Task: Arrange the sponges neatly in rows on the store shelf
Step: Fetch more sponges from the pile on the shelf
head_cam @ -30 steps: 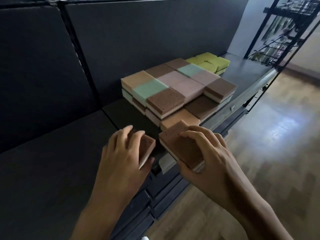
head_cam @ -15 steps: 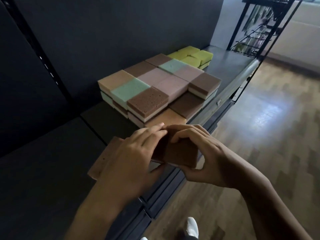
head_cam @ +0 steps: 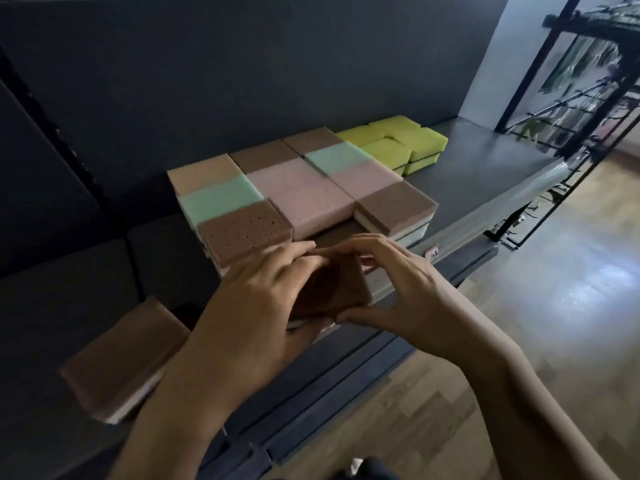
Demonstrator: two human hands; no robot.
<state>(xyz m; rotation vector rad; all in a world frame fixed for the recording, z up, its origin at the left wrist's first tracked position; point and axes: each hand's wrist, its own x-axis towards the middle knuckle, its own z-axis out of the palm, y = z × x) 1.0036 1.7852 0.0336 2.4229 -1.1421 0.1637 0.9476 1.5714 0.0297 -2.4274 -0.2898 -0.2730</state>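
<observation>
- Centrally, low in the frame, both hands met on one dark brown sponge (head_cam: 330, 289), held just above the front lip of the shelf (head_cam: 485, 174).
- The left hand (head_cam: 249, 306) gripped it from the left, with fingers curled over its top and far edge.
- The right hand (head_cam: 401, 289) pinched it from the right, the thumb under the near corner and the fingertips arched onto the far edge, so neither hand was slack.
- The held sponge sat tilted, its brown face turned up toward the camera (its underside was hidden by the palms).
- Just beyond the fingers stood the block of sponges (head_cam: 311, 192), packed edge to edge in rows and at least two layers deep.
- The top layer of the block showed a tan piece (head_cam: 201, 171) at the back left, mint ones (head_cam: 218, 202), pink ones in the middle and brown ones, among them a speckled brown sponge (head_cam: 242, 230) at the front left, touching the left fingertips.
- Between that speckled piece and the brown one (head_cam: 398, 206) at the front right, the top layer had a gap, and the held sponge hovered just in front of it.
- Toward the upper right of the block, and touching it, lay the yellow-green sponges (head_cam: 398, 143), stacked two high.
- At lower left a loose brown sponge (head_cam: 121, 358) with a pale base lay alone on the dark shelf, well apart from the block.
- A wooden floor (head_cam: 554, 306) filled the right side, and a black rack (head_cam: 588, 81) stood at upper right.
</observation>
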